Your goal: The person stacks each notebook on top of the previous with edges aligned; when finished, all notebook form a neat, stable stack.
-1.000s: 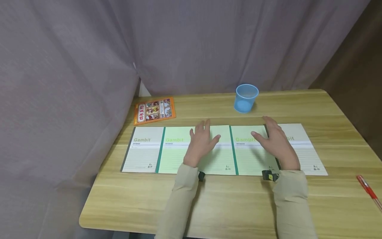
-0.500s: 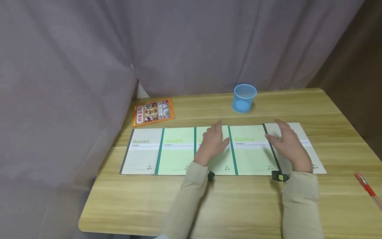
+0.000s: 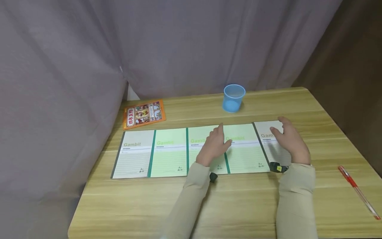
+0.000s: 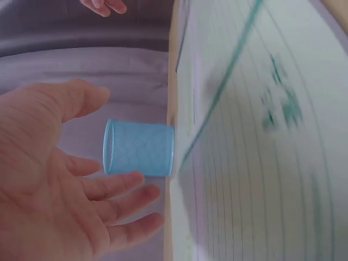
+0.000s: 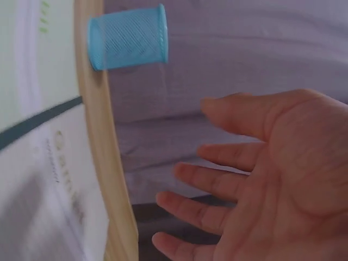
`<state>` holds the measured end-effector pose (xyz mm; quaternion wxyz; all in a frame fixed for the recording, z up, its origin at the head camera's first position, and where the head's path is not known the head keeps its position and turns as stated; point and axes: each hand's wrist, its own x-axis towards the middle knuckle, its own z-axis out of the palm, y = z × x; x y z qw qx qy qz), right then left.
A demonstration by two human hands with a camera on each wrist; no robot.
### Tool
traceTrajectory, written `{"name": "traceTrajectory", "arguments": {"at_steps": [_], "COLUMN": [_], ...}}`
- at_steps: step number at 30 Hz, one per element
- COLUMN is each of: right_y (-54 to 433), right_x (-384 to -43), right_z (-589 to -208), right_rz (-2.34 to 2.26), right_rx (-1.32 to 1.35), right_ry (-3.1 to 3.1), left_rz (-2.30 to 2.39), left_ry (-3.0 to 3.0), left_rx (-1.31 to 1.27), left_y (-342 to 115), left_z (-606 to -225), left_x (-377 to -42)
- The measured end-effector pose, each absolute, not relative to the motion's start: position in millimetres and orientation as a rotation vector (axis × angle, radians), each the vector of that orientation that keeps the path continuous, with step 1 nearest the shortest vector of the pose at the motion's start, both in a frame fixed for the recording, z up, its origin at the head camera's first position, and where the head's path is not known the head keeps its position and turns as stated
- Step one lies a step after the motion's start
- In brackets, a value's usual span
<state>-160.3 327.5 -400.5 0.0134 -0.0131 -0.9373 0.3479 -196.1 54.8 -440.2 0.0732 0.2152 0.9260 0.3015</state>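
Observation:
Several Gambit notebooks lie side by side in one row in the head view. A white notebook point(image 3: 131, 162) is at the left end, green notebooks point(image 3: 168, 161) fill the middle, and another white notebook point(image 3: 267, 146) ends the row at right. My left hand point(image 3: 213, 146) is over the green notebooks in the middle, thumb spread and holding nothing. Above the right-end notebook, my right hand point(image 3: 291, 141) hovers with relaxed fingers and a shadow beneath it. Both wrist views show bare palms, the left hand point(image 4: 54, 179) and the right hand point(image 5: 272, 179), apart from the notebooks.
A blue mesh cup point(image 3: 233, 98) stands upright behind the row. An orange comic-style booklet point(image 3: 144, 114) lies at the back left of the wooden table point(image 3: 143, 205). At the right lies a red pen point(image 3: 358, 192). Grey curtains point(image 3: 179, 46) hang behind the table.
Both hands have moved rightward along the row, the right one from the seam onto the right-end notebook. The head view has turned slightly right, bringing the whole pen into sight. The notebooks keep their order.

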Motion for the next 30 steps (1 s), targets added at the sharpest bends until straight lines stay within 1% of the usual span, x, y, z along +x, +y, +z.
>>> {"name": "traceTrajectory", "arguments": {"at_steps": [7,13,23,30], "right_y": [335,338,355,376], "right_x": [-165,-160,-154,-153], "right_z": [-393,-393,-408,-413], "right_rz": [1.041,1.019,1.030,0.979], "right_rx": [-0.051,-0.110,-0.131,-0.167], "right_ry": [-2.905,-2.930,-3.015,-3.107], "left_rz": [0.979,0.975,0.987,0.984], "left_ry": [2.722,2.721,2.739,2.697], "left_rx": [0.664,0.719,0.664,0.616], "left_y": [69,79,96,116], "left_z": [-436,-434,-435,-439], "left_x": [-196,-194,-190,-188]}}
